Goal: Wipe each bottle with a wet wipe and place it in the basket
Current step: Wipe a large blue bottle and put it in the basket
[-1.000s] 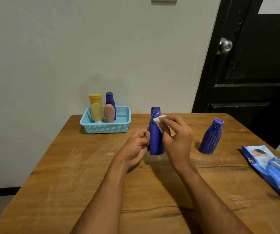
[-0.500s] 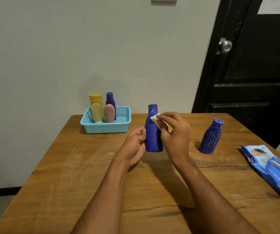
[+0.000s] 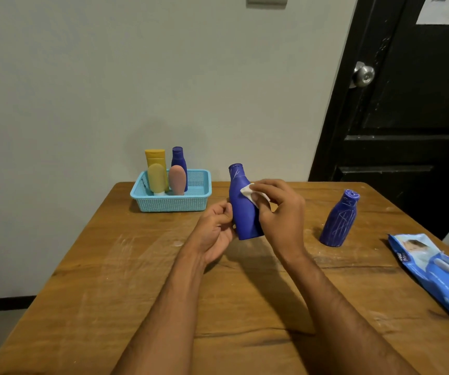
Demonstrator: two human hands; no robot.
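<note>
Lifted clear of the wooden table [image 3: 109, 280] and tilted since a moment ago, the dark blue plastic bottle [image 3: 243, 209] is pinched by the left hand [image 3: 215, 234] while the right hand [image 3: 281, 212], pinching the white wet wipe [image 3: 250, 194], rubs its shoulder, so basketing in the turquoise mesh basket [image 3: 173, 204] waits.

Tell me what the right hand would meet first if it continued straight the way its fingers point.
The right hand points left, pressing a wipe on the held bottle, so it meets that bottle at once. Beyond lies the left hand.
</note>
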